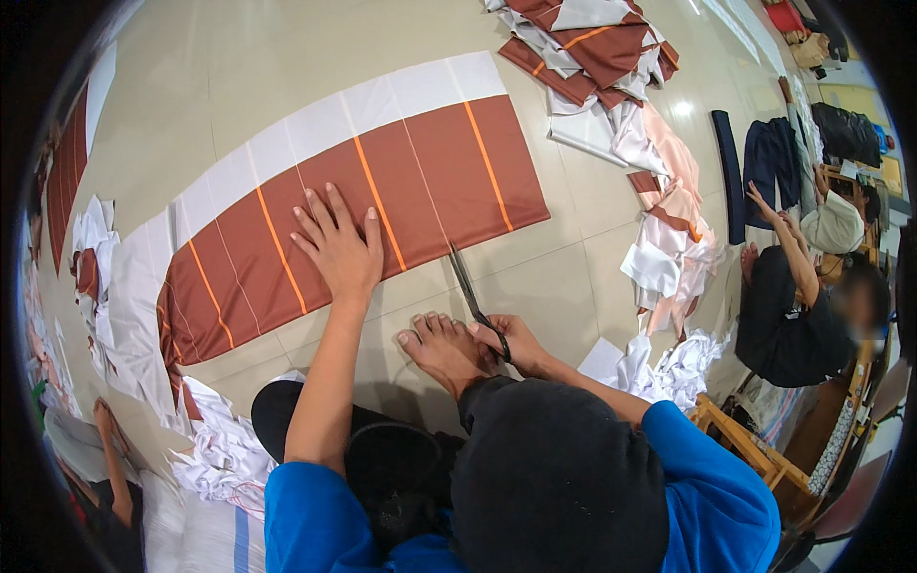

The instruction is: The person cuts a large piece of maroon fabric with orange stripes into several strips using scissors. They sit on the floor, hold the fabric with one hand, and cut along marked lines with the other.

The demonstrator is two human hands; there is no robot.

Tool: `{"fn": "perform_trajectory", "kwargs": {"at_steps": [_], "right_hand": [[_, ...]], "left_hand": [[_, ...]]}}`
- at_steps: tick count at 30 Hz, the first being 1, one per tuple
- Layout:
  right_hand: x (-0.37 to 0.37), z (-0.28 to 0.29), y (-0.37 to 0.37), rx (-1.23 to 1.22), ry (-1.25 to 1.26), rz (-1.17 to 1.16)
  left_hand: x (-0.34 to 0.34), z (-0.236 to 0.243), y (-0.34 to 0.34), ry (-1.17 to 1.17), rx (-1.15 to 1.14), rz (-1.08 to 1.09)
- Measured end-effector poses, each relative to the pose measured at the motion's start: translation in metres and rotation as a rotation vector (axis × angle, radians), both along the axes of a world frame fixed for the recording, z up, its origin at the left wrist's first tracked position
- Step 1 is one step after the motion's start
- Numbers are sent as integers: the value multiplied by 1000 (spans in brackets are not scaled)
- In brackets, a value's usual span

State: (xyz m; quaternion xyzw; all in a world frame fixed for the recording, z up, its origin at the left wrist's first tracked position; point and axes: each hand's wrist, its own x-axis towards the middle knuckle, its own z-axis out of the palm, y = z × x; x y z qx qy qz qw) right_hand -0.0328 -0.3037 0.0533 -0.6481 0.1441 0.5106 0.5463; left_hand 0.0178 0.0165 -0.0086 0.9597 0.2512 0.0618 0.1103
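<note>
A long piece of brown fabric (435,158) with orange and thin white stripes and a white border lies spread on the tiled floor. My left hand (339,250) presses flat on it, fingers spread, between two orange stripes. My right hand (516,344) grips dark scissors (470,291) by the handles beside my bare foot (442,351). The scissor tips meet the fabric's near edge, at the lower end of a thin white line. Whether the blades are apart there is hard to see.
Piled brown and white fabric (607,57) lies at the far right, with peach and white scraps (673,239) below it. White scraps (224,444) gather at the near left. A person in black (793,315) sits at right by dark folded cloth (772,158). Another person's arm (113,468) shows at left.
</note>
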Motion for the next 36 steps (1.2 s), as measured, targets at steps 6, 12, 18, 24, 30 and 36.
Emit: {"fn": "perform_trajectory", "kwargs": {"at_steps": [6,12,18,24,30,36], "right_hand": [[-1,5,12,-88,-92,-18],[-13,-12,-5,-118,-106,40],[-9,-12,-29,369,559,-254],[7,-12,-18,434,510,-219],[4,2,7,27,87,-115],[1,4,12,-121,-34,-42]], "left_hand": [[-7,0,-9,8,12,-21],[-6,2,-11,4,5,-12],[-7,3,-11,9,13,3],[-5,3,-12,7,18,5],[-6,2,-12,6,16,1],[-7,0,-13,-47,20,3]]}}
